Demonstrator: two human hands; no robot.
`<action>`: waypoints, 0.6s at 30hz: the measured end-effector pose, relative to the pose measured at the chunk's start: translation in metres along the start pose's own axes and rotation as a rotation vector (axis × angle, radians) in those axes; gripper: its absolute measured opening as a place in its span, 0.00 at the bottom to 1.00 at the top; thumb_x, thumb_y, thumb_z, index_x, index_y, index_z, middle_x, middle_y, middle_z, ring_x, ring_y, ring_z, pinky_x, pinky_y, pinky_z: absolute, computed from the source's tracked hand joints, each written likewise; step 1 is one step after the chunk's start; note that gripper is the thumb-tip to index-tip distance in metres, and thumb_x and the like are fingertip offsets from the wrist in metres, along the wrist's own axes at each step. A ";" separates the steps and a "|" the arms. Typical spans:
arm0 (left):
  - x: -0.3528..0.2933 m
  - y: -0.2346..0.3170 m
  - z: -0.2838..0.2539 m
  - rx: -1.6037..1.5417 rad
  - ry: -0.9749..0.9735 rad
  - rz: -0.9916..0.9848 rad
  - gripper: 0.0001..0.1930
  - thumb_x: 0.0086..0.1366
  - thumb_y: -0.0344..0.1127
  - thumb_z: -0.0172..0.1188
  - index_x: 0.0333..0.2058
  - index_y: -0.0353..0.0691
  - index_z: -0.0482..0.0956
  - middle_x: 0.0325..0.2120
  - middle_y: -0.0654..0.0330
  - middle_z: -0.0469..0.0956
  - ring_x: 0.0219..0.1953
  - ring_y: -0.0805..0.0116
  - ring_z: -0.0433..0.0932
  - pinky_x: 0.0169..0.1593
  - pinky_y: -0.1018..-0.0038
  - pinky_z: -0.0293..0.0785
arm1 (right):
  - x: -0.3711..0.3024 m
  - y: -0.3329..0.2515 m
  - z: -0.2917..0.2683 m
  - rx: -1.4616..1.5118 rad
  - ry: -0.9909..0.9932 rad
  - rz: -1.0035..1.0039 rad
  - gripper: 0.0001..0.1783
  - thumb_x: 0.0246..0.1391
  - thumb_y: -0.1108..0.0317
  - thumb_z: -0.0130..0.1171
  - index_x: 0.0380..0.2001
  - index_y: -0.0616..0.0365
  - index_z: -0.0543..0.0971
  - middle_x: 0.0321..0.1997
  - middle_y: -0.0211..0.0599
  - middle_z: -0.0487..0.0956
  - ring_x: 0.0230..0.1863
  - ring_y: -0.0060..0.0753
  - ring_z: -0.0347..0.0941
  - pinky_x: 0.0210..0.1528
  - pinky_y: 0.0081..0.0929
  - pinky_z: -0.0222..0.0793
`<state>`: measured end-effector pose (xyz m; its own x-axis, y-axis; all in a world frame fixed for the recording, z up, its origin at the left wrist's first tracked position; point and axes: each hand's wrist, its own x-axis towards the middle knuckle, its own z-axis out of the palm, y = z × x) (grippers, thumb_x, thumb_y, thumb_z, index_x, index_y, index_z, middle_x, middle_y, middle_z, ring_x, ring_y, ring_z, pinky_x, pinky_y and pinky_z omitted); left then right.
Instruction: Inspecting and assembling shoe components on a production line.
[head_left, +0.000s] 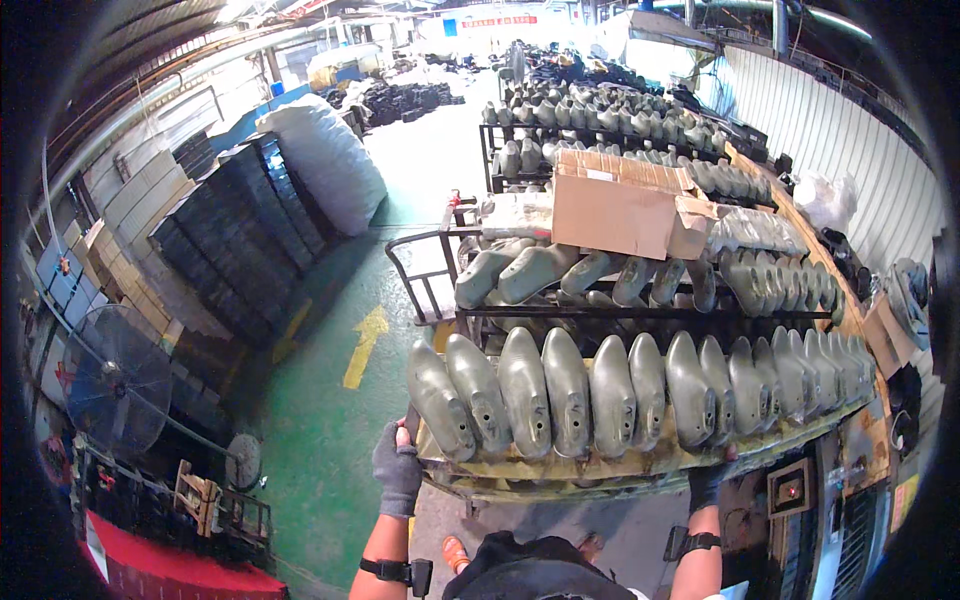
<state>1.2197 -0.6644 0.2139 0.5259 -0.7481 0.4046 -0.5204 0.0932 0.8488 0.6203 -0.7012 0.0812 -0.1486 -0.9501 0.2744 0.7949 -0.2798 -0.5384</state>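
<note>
In front of me stands a rack (600, 470) with a worn yellowish top edge. A row of grey-green shoe lasts (521, 390) stands on it in pairs, toes up and leaning back. My left hand (398, 470), in a grey fingerless glove, is closed around the rack's left end, with its thumb near the corner. My right hand (706, 487), also gloved, grips the front edge farther right; the rack's edge hides part of its fingers. Both forearms reach forward, each with a black strap at the wrist.
More racks of shoe lasts (600, 120) stand beyond, one bearing a cardboard box (615, 205). A metal cart handle (420, 270) juts out at left. The green floor (330, 440) carries a yellow arrow. Left are a fan (118, 385), dark stacked crates (235, 220) and a white sack (325, 160).
</note>
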 end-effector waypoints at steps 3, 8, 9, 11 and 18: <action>-0.001 0.001 -0.002 -0.006 -0.020 -0.045 0.18 0.75 0.45 0.49 0.46 0.37 0.82 0.28 0.55 0.81 0.30 0.66 0.78 0.36 0.66 0.72 | -0.005 0.000 0.001 -0.019 0.131 -0.003 0.40 0.60 0.37 0.51 0.67 0.50 0.70 0.70 0.35 0.70 0.70 0.46 0.63 0.73 0.53 0.55; -0.001 0.011 -0.005 0.010 -0.035 -0.062 0.18 0.75 0.44 0.49 0.45 0.37 0.81 0.28 0.55 0.81 0.30 0.66 0.77 0.37 0.66 0.72 | -0.004 0.000 0.004 -0.009 0.080 0.002 0.39 0.61 0.37 0.50 0.67 0.50 0.70 0.70 0.35 0.70 0.70 0.46 0.64 0.72 0.53 0.56; -0.001 0.009 -0.006 0.010 -0.031 -0.061 0.18 0.75 0.44 0.49 0.45 0.37 0.81 0.28 0.55 0.81 0.30 0.66 0.77 0.37 0.66 0.72 | -0.004 0.001 0.005 0.001 0.103 0.002 0.38 0.61 0.38 0.50 0.67 0.50 0.70 0.70 0.35 0.71 0.70 0.46 0.64 0.72 0.53 0.56; 0.000 0.007 -0.006 0.010 -0.052 -0.030 0.18 0.75 0.44 0.49 0.45 0.36 0.81 0.28 0.55 0.81 0.31 0.66 0.77 0.37 0.67 0.72 | -0.004 -0.001 0.005 -0.008 0.063 0.017 0.39 0.61 0.36 0.48 0.68 0.49 0.69 0.71 0.36 0.70 0.70 0.49 0.63 0.73 0.54 0.55; -0.001 0.007 -0.005 -0.018 -0.066 -0.066 0.19 0.74 0.44 0.50 0.46 0.35 0.81 0.29 0.55 0.81 0.32 0.67 0.77 0.39 0.67 0.72 | -0.002 0.002 0.012 -0.091 0.186 -0.022 0.40 0.61 0.35 0.49 0.67 0.51 0.70 0.70 0.37 0.71 0.69 0.48 0.65 0.72 0.52 0.58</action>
<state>1.2190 -0.6598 0.2210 0.5124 -0.7949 0.3250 -0.4740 0.0538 0.8789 0.6288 -0.6983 0.0891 -0.2781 -0.9503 0.1402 0.7350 -0.3045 -0.6059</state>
